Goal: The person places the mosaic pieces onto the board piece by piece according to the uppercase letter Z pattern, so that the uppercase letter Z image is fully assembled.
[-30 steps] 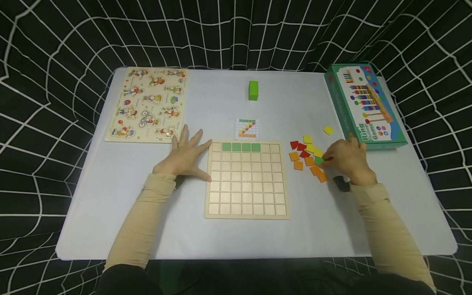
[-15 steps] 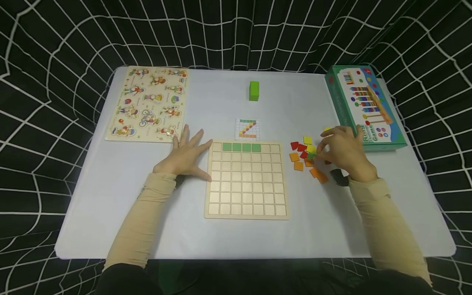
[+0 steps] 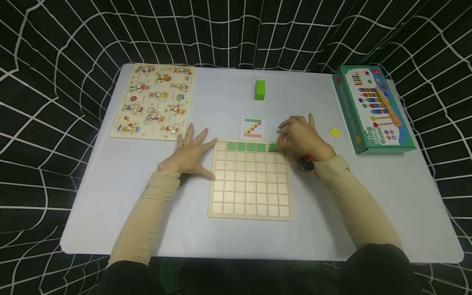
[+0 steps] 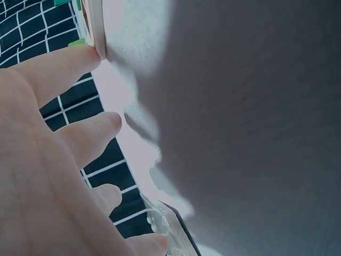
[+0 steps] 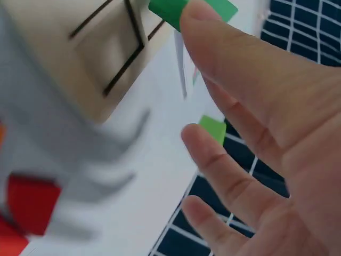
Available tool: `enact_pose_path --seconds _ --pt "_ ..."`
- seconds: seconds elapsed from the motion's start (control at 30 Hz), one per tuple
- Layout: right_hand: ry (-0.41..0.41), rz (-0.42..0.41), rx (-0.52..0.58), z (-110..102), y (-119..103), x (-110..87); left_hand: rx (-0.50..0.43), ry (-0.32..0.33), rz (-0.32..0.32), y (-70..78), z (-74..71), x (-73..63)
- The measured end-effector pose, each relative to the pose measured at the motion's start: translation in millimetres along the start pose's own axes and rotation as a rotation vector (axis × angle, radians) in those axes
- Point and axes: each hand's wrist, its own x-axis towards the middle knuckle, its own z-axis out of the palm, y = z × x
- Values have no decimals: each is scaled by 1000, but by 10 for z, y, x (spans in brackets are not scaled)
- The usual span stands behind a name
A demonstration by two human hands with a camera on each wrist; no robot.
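Head view: the right hand (image 3: 302, 137) is pinching a green tile (image 3: 272, 147) in its fingers, lowering it over the fifth cell of the top row of the grid board (image 3: 250, 180). Four green cells are already filled; by the pattern card (image 3: 252, 128), the remaining rows appear unfilled. The left hand (image 3: 189, 153) is lying flat, fingers released, against the board's left edge. The green box (image 3: 372, 108) is reading "Ring Game".

Left wrist view: straight fingers (image 4: 80, 138) are resting on the table (image 4: 240, 133).

Right wrist view: the tile (image 5: 170, 9) is sitting at the fingertips, above the board.

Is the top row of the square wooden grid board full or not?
Not full: wooden grid board has empty end cells; right hand holds green tile.
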Motion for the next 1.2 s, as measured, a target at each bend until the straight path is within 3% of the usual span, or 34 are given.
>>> enact_pose_path --seconds 0.23,0.53,0.8,1.2 --pt "-74 34 -18 44 -77 188 -3 9 -2 8 3 0" --pt "-31 13 -31 132 -29 149 -4 7 -2 22 1 7" --pt "89 -12 -118 115 101 -42 -8 -2 -12 19 -8 16" --pt "72 125 -47 -49 635 -452 2 -11 -2 7 -4 17"
